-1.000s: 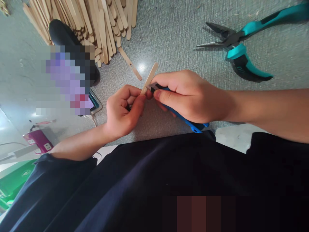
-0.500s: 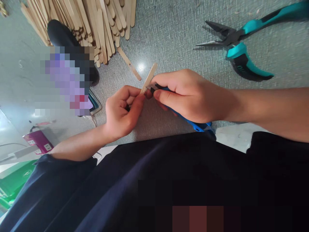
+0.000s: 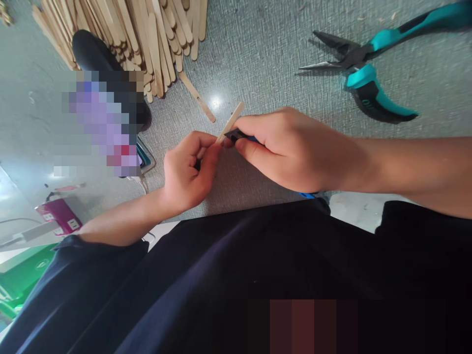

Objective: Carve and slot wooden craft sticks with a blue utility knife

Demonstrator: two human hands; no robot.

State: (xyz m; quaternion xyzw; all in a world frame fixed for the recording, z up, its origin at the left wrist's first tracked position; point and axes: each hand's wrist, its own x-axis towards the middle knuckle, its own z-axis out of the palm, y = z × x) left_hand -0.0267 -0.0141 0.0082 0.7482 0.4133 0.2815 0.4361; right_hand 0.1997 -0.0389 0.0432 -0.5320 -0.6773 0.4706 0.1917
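My left hand (image 3: pixel 191 167) pinches a wooden craft stick (image 3: pixel 232 119) between thumb and forefinger, its rounded end pointing up and to the right. My right hand (image 3: pixel 283 147) is wrapped round a blue utility knife (image 3: pixel 236 136), with most of its handle hidden by the palm. The knife's dark tip lies against the stick's right side, just above my left fingertips. Beyond the hands, another craft stick (image 3: pixel 197 96) with a small slot or hole near its middle rests on the grey table (image 3: pixel 254 54).
A large pile of craft sticks (image 3: pixel 158 44) lies at the upper left beside a black rounded object (image 3: pixel 106 64). A phone (image 3: pixel 145 156), partly blurred out, is below that. Teal-handled needle-nose pliers (image 3: pixel 357 56) lie opened at the upper right. A purple power socket block (image 3: pixel 61 216) sits far left.
The held stick has turned slightly and shifted right, showing more of its edge. The knife has rolled in my right hand, so its blade looks darker and less of the blue handle shows.
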